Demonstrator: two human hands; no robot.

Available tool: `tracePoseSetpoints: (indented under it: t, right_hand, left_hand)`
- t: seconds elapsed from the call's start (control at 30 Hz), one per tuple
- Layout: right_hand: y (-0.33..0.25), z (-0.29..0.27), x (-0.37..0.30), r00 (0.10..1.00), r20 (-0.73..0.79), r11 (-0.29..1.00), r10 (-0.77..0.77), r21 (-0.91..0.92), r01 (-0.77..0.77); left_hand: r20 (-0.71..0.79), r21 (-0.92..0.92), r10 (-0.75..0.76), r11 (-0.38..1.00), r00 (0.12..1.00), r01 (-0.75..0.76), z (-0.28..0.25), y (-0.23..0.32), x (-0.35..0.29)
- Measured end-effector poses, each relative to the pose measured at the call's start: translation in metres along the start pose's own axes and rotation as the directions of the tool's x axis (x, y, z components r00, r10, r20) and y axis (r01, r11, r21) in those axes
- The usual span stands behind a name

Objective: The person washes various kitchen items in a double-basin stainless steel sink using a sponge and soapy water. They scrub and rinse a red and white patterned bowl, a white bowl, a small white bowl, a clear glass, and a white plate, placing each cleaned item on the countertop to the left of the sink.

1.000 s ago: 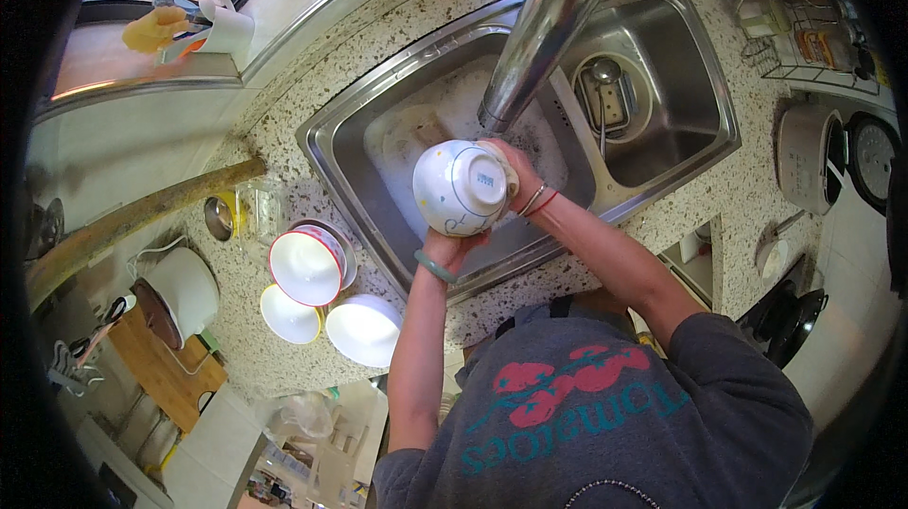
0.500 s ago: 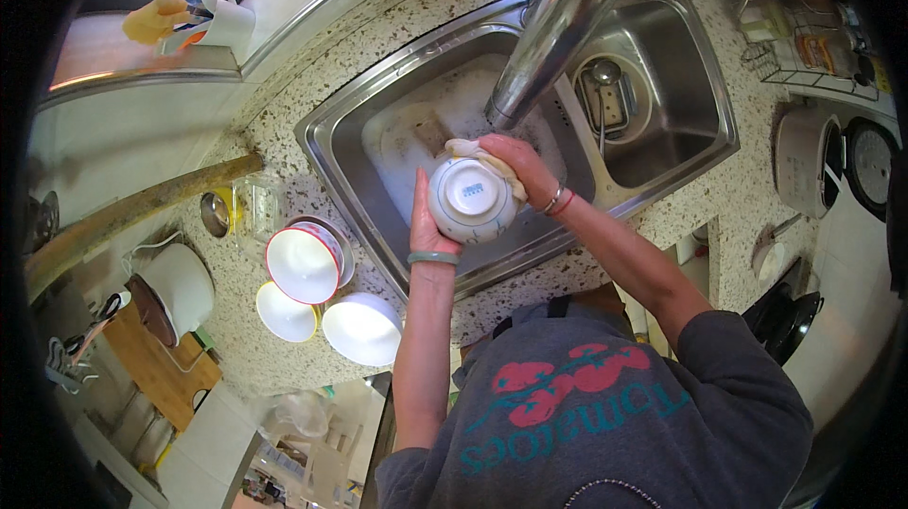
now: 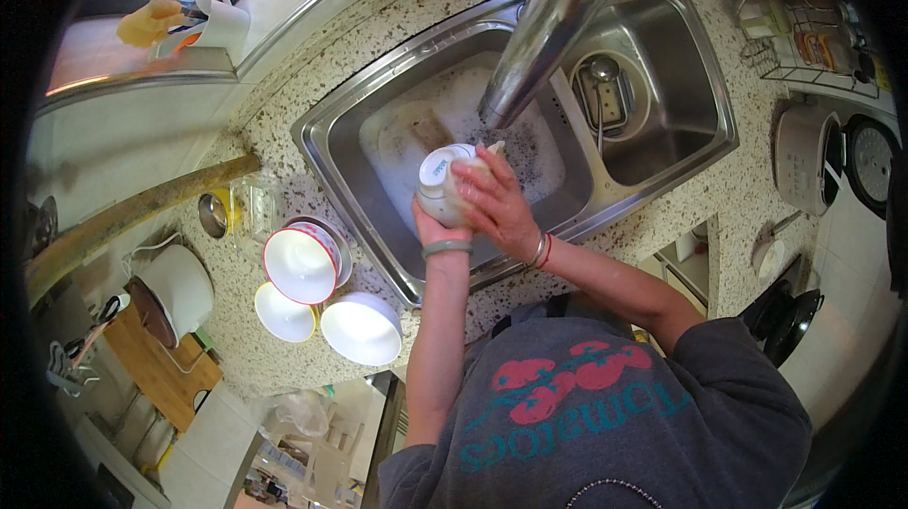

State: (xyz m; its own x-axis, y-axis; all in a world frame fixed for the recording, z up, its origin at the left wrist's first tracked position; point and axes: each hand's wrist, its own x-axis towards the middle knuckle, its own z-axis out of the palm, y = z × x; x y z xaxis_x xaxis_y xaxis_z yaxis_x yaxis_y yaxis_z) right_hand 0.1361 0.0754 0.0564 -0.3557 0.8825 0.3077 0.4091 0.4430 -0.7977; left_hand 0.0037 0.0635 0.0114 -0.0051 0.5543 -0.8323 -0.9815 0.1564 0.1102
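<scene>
Tilting over the larger basin (image 3: 578,173) of the sink (image 3: 608,191), the bowl (image 3: 431,191) sits gripped from below by the left hand (image 3: 439,228), its fingertips hidden, while the right hand (image 3: 503,209), fingers bent and slightly parted, holds a cloth (image 3: 497,148) to the side nearer the sink's smaller basin (image 3: 676,74)

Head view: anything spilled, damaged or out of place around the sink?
Nothing stands out. Foam lies inside the left basin, the visible part of the held bowl shows no clear damage, and the ladle rests in the right basin.
</scene>
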Motion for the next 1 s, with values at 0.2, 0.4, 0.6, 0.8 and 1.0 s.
tracePoseSetpoints:
  t: [0.2,0.4,0.6,0.8,1.0]
  right_hand:
    - [0.028,0.010,-0.022,0.985,-0.009,0.975,-0.170,0.145,0.170]
    - [0.033,0.007,-0.013,0.981,-0.068,0.932,0.180,0.329,-0.149]
    - [0.047,-0.009,0.001,0.883,0.045,0.831,0.467,0.318,-0.456]
    - [0.026,0.000,0.026,0.970,0.197,0.935,0.141,0.294,-0.196]
    - [0.053,0.007,0.014,0.962,0.250,0.977,0.106,-0.208,-0.053]
  left_hand:
    - [0.013,0.069,0.016,0.997,1.000,-0.017,0.003,0.008,0.000]
    - [-0.105,0.058,0.085,0.995,0.991,-0.079,0.014,0.027,-0.005]
    - [0.048,0.201,0.205,0.957,0.978,-0.210,-0.007,0.025,-0.016]
    - [-0.002,0.473,0.434,0.794,0.901,-0.382,0.010,0.011,-0.023]
    - [-0.057,0.583,0.461,0.736,0.886,-0.345,0.013,0.012,-0.035]
